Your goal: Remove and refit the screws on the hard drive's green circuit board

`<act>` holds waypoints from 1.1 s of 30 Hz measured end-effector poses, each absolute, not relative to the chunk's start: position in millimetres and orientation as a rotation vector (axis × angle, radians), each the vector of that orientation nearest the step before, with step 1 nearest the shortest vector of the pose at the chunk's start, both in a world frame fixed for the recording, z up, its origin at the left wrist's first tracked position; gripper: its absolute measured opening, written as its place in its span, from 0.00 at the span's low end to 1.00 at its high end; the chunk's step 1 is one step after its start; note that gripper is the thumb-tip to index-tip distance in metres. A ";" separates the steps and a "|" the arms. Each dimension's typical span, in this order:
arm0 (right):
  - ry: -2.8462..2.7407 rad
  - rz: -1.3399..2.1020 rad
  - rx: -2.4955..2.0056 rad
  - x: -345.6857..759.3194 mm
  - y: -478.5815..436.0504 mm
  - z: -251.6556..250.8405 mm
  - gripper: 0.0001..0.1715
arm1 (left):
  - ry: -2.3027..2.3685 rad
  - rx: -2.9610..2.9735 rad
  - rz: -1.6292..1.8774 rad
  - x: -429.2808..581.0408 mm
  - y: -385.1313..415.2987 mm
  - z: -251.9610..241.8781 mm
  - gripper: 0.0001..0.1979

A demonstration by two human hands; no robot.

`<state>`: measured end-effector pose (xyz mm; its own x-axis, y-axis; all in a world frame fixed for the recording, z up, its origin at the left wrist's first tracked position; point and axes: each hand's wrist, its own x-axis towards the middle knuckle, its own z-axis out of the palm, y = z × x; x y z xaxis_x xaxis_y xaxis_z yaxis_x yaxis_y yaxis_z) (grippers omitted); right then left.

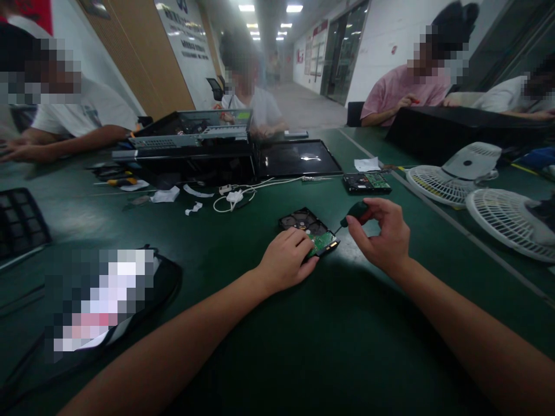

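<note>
1. My only view comes from a camera on my head, looking forward and down over the green table (347, 352).
2. It sits above and behind my hands: my left forearm (182, 332) comes in from the bottom left, my right forearm (472, 329) from the lower right.
3. My left hand (288, 260) and right hand (384, 234) fall right of centre, near enough to show fingers, while the hard drive (318, 238) looks small.
4. The downward tilt is mild, so the corridor (284, 95) and ceiling lights (294, 8) fill the top.
5. The view is wide, with walls leaning outward on both sides.
</note>
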<state>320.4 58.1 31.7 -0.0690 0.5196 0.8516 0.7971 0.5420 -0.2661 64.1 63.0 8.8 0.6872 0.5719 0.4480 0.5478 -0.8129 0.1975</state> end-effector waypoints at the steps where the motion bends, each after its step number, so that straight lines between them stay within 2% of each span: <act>1: -1.724 -0.333 -1.116 320.0 58.3 31.4 0.30 | 0.959 2.855 0.773 65.4 62.3 8.8 0.11; 8: -1.739 -0.304 -1.080 320.6 57.6 33.5 0.29 | 1.085 2.921 0.710 73.0 58.0 8.7 0.14; 13: -1.726 -0.263 -1.063 321.2 56.5 33.3 0.28 | 1.147 2.929 0.687 76.5 55.4 10.7 0.13; 23: -1.615 0.033 -0.964 317.0 61.6 25.9 0.30 | 1.130 2.923 0.710 76.0 56.2 8.1 0.12; 33: -1.625 -0.024 -1.049 324.6 63.1 18.0 0.30 | 1.092 2.916 0.741 72.6 58.1 6.1 0.11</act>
